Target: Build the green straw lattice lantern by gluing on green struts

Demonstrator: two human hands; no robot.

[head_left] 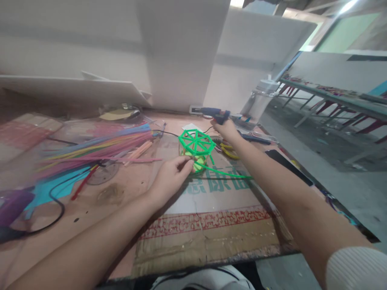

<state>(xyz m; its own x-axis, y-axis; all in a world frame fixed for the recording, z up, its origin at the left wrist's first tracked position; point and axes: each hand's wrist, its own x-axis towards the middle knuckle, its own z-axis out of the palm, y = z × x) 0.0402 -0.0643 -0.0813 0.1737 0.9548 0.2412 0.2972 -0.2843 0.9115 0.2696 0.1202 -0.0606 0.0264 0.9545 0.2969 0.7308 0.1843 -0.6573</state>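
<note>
A bright green octagonal frame with spokes (196,141) stands on thin uprights over a yellow-green base (199,163). At its near side, the thumb and fingers of my left hand (173,173) pinch a green strip (225,173), which trails off to the right beneath my right forearm. My right hand (226,128) is wrapped round the handle of a dark blue hot glue gun (214,112), behind and to the right of the frame. The gun's nozzle points left, beside a small white block (195,109) at the wall.
A printed cardboard sheet (199,197) lies under the work. Colourful fuzzy stems (102,145) spread at left, near a purple tool (16,205) with a black cord. Yellow-handled pliers (229,151), a phone (288,167) and a clear bottle (260,100) are at right.
</note>
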